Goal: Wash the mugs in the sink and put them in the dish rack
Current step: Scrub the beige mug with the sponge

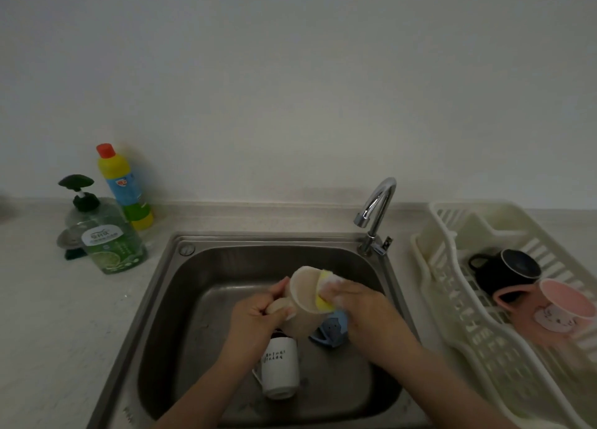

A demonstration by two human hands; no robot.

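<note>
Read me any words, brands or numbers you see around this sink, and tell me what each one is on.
Nothing can be quoted with confidence.
Green soap bottle: white label with print, blurred.
Yellow bottle: blue label with a red logo, unreadable.
White mug in the sink: two lines of dark small characters, too small.
Pink mug: a drawing, no text.

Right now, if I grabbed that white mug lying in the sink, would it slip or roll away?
Probably a bit of both. The white mug lies on its side on the sink floor, so its round body could roll, though the handle may stop it. It looks smooth and glazed, so likely slippery when wet, and breakable if dropped.
</note>
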